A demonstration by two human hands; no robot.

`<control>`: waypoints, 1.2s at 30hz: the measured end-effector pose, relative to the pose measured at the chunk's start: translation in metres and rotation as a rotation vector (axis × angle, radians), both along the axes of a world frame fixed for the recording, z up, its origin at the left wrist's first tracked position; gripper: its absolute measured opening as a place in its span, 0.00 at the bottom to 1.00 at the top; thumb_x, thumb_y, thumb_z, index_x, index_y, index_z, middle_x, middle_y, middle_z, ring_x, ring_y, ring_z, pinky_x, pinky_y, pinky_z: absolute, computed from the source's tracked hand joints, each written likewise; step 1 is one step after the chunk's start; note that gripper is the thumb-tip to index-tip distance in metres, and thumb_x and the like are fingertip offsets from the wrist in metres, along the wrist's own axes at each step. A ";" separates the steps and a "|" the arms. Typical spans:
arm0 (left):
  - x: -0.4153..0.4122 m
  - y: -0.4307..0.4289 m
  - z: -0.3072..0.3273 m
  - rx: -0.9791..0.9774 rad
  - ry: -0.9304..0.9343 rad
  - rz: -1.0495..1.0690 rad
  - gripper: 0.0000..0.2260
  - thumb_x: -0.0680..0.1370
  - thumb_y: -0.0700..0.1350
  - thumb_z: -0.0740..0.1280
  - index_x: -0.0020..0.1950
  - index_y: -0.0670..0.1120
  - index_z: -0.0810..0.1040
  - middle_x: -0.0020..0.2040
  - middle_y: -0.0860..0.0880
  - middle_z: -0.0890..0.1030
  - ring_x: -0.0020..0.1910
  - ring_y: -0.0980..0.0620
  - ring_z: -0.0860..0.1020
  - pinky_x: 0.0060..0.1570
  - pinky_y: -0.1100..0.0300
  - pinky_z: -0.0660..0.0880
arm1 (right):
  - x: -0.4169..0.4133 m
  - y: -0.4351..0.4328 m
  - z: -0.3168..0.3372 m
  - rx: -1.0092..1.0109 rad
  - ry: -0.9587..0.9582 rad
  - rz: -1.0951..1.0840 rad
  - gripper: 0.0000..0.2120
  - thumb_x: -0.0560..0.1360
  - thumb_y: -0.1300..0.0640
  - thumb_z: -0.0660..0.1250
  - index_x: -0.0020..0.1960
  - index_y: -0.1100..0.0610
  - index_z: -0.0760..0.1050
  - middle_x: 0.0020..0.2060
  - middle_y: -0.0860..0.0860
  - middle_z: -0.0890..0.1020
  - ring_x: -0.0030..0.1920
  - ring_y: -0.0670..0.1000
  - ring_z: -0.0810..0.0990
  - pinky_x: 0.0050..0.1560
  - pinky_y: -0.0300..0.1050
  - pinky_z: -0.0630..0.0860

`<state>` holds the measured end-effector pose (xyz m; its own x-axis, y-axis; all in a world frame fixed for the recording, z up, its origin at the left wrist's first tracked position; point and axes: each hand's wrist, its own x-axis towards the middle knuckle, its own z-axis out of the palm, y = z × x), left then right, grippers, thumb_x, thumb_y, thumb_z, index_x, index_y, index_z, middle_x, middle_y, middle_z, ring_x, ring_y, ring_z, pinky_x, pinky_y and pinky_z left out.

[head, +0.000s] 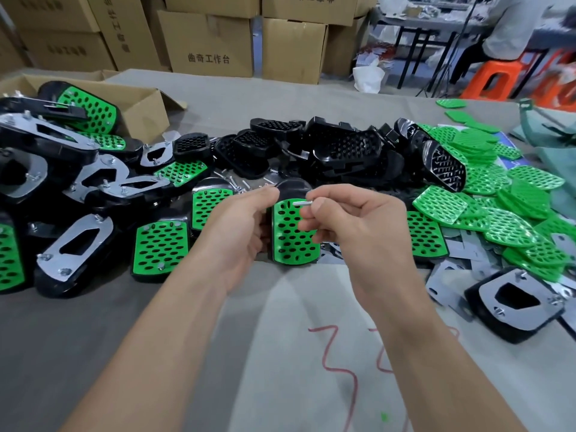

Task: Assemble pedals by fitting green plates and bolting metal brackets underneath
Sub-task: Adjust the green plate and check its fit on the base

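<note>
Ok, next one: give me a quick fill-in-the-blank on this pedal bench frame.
1. The left hand holds a black pedal fitted with a ____ plate while the right hand pinches a small bolt.
2. The heap of loose plates lies on the person's ____ side.
3. The stacked boxes behind the table are made of ____.
Missing words: green; right; cardboard.

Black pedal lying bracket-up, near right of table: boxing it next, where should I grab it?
Probably grip the black plastic pedal by its rim, fingers across the two long sides, coming from above on the near side, where bare grey table leaves room. Its silver metal bracket faces up with bolts sticking out, so pinching there looks awkward.
</note>
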<state>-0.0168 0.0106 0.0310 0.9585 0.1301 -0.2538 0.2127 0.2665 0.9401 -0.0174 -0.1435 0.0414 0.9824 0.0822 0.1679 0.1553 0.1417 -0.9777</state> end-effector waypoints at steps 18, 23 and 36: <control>0.000 -0.005 -0.003 0.143 -0.114 -0.021 0.08 0.82 0.45 0.67 0.52 0.49 0.86 0.43 0.50 0.86 0.41 0.50 0.82 0.50 0.52 0.75 | -0.002 0.007 -0.008 -0.206 -0.068 -0.082 0.09 0.73 0.66 0.73 0.40 0.53 0.86 0.31 0.51 0.86 0.34 0.53 0.87 0.40 0.50 0.85; -0.003 -0.010 -0.003 0.138 -0.193 -0.026 0.13 0.82 0.41 0.67 0.44 0.53 0.88 0.43 0.49 0.87 0.38 0.55 0.83 0.37 0.65 0.77 | -0.003 0.008 -0.009 -0.378 -0.142 -0.162 0.12 0.72 0.63 0.73 0.40 0.46 0.84 0.29 0.45 0.85 0.32 0.48 0.85 0.41 0.55 0.85; -0.003 -0.014 -0.004 0.002 -0.186 -0.139 0.13 0.79 0.38 0.67 0.46 0.52 0.89 0.46 0.48 0.87 0.43 0.52 0.84 0.44 0.56 0.81 | 0.004 0.011 -0.015 -0.444 -0.071 -0.426 0.20 0.61 0.49 0.80 0.39 0.51 0.69 0.27 0.42 0.66 0.28 0.43 0.64 0.30 0.36 0.63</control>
